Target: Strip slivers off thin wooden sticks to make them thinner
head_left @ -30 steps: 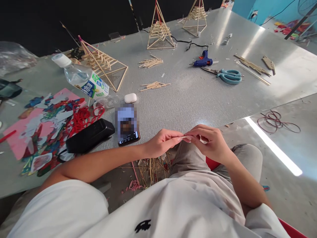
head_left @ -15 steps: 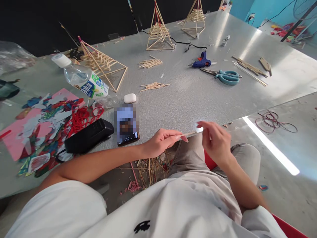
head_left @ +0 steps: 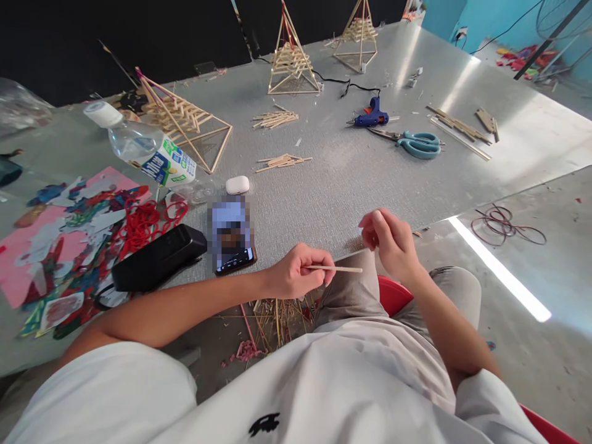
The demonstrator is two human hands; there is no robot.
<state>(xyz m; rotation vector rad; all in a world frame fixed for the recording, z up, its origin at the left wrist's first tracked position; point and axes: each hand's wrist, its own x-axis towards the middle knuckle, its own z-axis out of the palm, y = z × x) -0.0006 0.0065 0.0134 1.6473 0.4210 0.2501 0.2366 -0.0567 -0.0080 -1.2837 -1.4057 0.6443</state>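
Over the table's front edge, my left hand (head_left: pixel 300 271) is closed around a thin wooden stick (head_left: pixel 345 269), whose free end points right. My right hand (head_left: pixel 391 243) is raised just beyond that end, apart from the stick. Its fingers are curled in with the thumb against them; whatever they may hold is hidden. Similar short sticks lie in two small piles on the table, a nearer pile (head_left: pixel 283 163) and a farther pile (head_left: pixel 276 118).
Stick pyramids (head_left: pixel 290 65) stand at the back. A blue glue gun (head_left: pixel 372 115), scissors (head_left: pixel 419 145) and longer wood strips (head_left: pixel 457 125) lie at right. Left are a phone (head_left: pixel 231 234), white case (head_left: pixel 237 185), black case (head_left: pixel 160 258), bottle (head_left: pixel 143 145), red cord (head_left: pixel 143 222) and paper scraps.
My right hand has moved off the stick's end and turned thumb upward. My left hand has rotated, and the stick now sits lower and nearly level.
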